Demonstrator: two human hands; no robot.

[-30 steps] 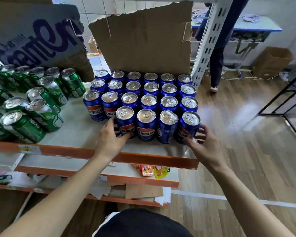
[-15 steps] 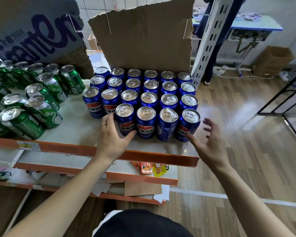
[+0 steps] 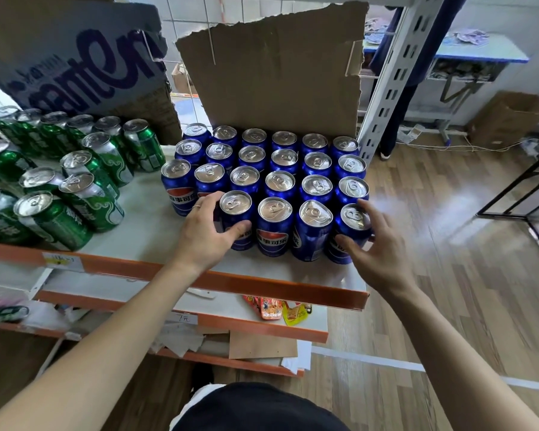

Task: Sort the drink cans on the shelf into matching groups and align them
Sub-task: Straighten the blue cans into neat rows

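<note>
Right, squaring the blue cans (image 3: 280,181) at twelve o'clock on the shelf (image 3: 143,234); my left hand (image 3: 204,234) wraps the left end can (image 3: 235,204), my right hand (image 3: 380,253) wraps the right end can (image 3: 353,216). Next, I'd judge: squeeze inward evenly.

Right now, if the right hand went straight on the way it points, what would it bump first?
The front-right blue can. The right hand seems to curl round it, so going on would likely push it against the next blue can.
</note>
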